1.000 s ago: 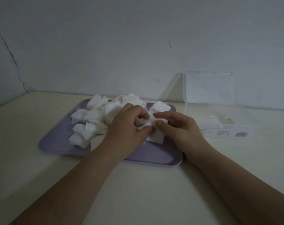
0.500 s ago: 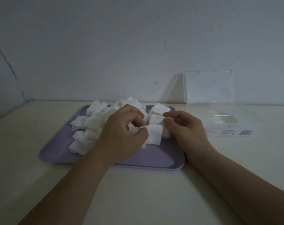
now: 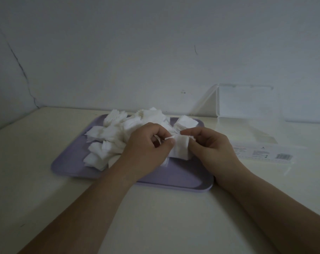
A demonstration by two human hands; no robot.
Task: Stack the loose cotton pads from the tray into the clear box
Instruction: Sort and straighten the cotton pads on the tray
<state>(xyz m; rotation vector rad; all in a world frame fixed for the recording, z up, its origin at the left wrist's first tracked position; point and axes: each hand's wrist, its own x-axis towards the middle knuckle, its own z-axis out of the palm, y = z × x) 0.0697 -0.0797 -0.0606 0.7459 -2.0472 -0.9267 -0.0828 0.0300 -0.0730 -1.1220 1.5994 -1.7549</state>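
Table point(image 3: 155, 217) carries the lilac tray point(image 3: 174, 177), taken as landmark. Clear box point(image 3: 250, 125) sits just right of the tray, lid up. Loose cotton pads point(image 3: 119, 136) heaped on the tray's left and rear. Above its front centre, left hand point(image 3: 146, 153) and right hand point(image 3: 210, 149) both pinch a small pad stack point(image 3: 181, 149) by opposite edges. Judged light, soft, easily splayed; hold by the edges, squeezed flat.

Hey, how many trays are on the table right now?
1. The flat lavender plastic tray lies left of the open clear plastic box, under the loose white cotton pads and both hands. Nothing suggests another is hidden.
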